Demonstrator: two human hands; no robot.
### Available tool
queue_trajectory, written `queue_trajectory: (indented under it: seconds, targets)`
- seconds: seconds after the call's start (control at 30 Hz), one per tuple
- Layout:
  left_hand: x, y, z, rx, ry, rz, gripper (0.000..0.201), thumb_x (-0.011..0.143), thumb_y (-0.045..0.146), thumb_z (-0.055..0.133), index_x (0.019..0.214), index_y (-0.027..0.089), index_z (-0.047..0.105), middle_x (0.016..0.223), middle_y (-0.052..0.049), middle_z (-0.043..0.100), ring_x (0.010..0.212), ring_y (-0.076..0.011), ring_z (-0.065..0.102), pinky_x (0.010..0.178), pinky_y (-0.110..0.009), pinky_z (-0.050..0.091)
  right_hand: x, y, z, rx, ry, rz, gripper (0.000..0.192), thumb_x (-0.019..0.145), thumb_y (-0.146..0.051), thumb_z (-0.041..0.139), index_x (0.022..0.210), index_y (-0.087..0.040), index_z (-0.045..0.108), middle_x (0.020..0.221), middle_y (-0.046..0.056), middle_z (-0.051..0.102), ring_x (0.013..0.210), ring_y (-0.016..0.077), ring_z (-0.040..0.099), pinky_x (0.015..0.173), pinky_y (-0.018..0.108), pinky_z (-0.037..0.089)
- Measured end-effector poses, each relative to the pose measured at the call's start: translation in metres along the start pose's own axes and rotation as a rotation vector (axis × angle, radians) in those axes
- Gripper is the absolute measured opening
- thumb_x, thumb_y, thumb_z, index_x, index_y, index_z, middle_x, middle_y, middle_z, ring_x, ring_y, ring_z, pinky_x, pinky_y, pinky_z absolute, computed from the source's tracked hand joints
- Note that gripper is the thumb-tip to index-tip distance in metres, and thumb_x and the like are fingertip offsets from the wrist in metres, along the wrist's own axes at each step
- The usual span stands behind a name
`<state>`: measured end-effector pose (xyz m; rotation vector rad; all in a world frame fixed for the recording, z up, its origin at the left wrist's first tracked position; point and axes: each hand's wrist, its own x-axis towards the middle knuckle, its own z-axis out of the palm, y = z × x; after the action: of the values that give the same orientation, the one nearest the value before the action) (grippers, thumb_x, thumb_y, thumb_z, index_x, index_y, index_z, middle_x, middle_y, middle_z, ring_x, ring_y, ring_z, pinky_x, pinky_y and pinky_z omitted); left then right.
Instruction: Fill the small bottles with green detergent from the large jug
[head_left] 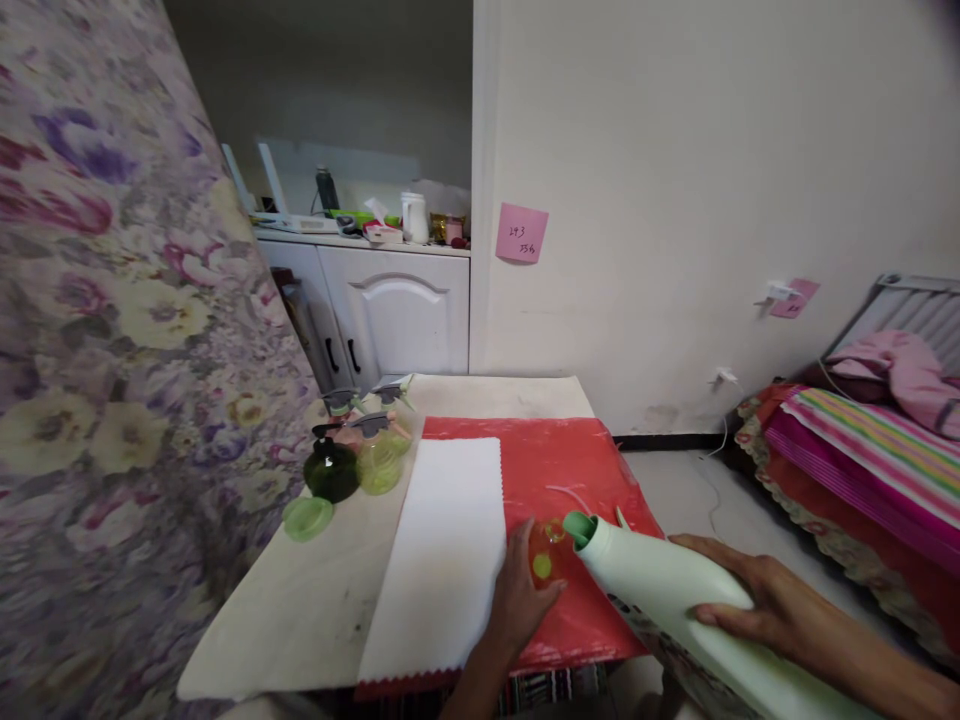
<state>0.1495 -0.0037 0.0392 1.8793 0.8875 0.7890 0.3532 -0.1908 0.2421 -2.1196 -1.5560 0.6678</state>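
My right hand (757, 595) grips a large pale green bottle (675, 585), tilted so that its green spout (579, 528) points left. Just below and left of that spout, a small clear bottle (541, 558) with some yellow-green in it stands on the red sheet (555, 460). Around its left side curl the fingers of my left hand (517, 590). Whether liquid is flowing from the spout I cannot tell. Left of my left hand lies a white cloth (454, 540) with a zigzag edge.
At the table's left are a dark green pump bottle (330, 470), a clear spray bottle (377, 465) with yellow-green liquid, several more spray bottles behind, and a green cap (307, 518). A floral curtain (142, 350) hangs at left; a bed (862, 470) stands at right.
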Motion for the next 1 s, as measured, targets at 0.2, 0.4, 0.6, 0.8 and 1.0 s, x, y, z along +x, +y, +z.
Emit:
queue_trajectory:
  seconds: [0.2, 0.4, 0.6, 0.8, 1.0]
  targets:
    - [-0.001, -0.004, 0.000, 0.005, 0.003, 0.009, 0.086, 0.062, 0.023, 0.070, 0.141, 0.021, 0.034, 0.147, -0.008, 0.040, 0.136, -0.0269, 0.034, 0.114, -0.040, 0.025, 0.004, -0.001, -0.003, -0.003, -0.113, -0.018, 0.056, 0.080, -0.052, 0.059, 0.130, -0.027, 0.053, 0.119, 0.007, 0.068, 0.103, 0.0322, 0.064, 0.092, 0.036, 0.049]
    - [-0.001, -0.005, 0.001, 0.007, -0.001, 0.017, 0.086, 0.062, 0.023, 0.070, 0.140, 0.020, 0.034, 0.146, -0.008, 0.041, 0.135, -0.0267, 0.036, 0.114, -0.039, 0.027, 0.007, 0.000, -0.005, 0.011, -0.124, -0.050, 0.056, 0.080, -0.050, 0.060, 0.131, -0.027, 0.053, 0.118, 0.005, 0.068, 0.101, 0.0306, 0.065, 0.088, 0.033, 0.051]
    - [-0.002, -0.006, 0.002, -0.002, -0.011, 0.017, 0.085, 0.064, 0.023, 0.070, 0.141, 0.021, 0.034, 0.147, -0.008, 0.039, 0.136, -0.0259, 0.035, 0.115, -0.041, 0.025, 0.012, 0.004, -0.004, 0.013, -0.127, -0.061, 0.058, 0.078, -0.049, 0.063, 0.130, -0.027, 0.054, 0.112, 0.005, 0.072, 0.095, 0.0303, 0.068, 0.082, 0.032, 0.054]
    - [-0.003, -0.004, 0.001, 0.013, -0.015, 0.022, 0.086, 0.063, 0.022, 0.070, 0.141, 0.020, 0.033, 0.146, -0.008, 0.040, 0.135, -0.0250, 0.035, 0.114, -0.039, 0.026, 0.014, 0.009, -0.005, -0.004, -0.103, -0.081, 0.055, 0.076, -0.047, 0.066, 0.127, -0.030, 0.057, 0.108, 0.002, 0.074, 0.091, 0.0294, 0.070, 0.073, 0.028, 0.055]
    - [-0.002, -0.003, 0.001, 0.020, -0.025, 0.024, 0.086, 0.064, 0.022, 0.071, 0.141, 0.018, 0.032, 0.147, -0.009, 0.040, 0.135, -0.0254, 0.036, 0.114, -0.039, 0.027, 0.015, 0.007, -0.008, -0.042, -0.131, -0.084, 0.054, 0.078, -0.048, 0.064, 0.129, -0.033, 0.054, 0.110, 0.001, 0.072, 0.093, 0.0298, 0.069, 0.077, 0.032, 0.055]
